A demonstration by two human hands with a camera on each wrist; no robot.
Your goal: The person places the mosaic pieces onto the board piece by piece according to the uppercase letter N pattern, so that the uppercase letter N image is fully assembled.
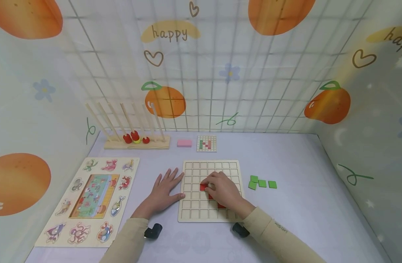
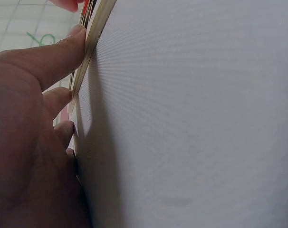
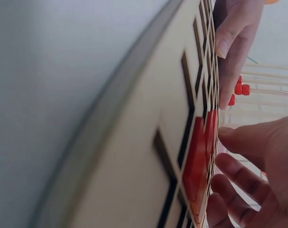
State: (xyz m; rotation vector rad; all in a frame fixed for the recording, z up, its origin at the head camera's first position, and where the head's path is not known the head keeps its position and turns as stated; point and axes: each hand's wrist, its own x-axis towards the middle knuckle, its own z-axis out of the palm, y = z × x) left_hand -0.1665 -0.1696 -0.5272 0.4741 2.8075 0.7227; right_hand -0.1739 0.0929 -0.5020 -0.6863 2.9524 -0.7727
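Observation:
A wooden grid board (image 1: 191, 216) lies flat in front of me. My right hand (image 1: 223, 190) is over its middle, thumb and index fingertips at opposite edges of a small red square tile (image 1: 203, 187) on a cell. More red tiles (image 1: 222, 206) run diagonally toward the near right, partly hidden under this hand; in the right wrist view one red tile (image 3: 195, 161) shows in the grid. My left hand (image 1: 165, 193) rests on the table with fingers spread, its thumb (image 2: 63, 57) against the board's left edge.
Several green square tiles (image 1: 262, 183) lie right of the board. Behind it are a pattern card (image 1: 206, 144) and a pink block (image 1: 184, 143). A peg rack (image 1: 136, 145) with red and yellow beads stands back left; a sea-animal puzzle board (image 1: 64, 190) lies at the left.

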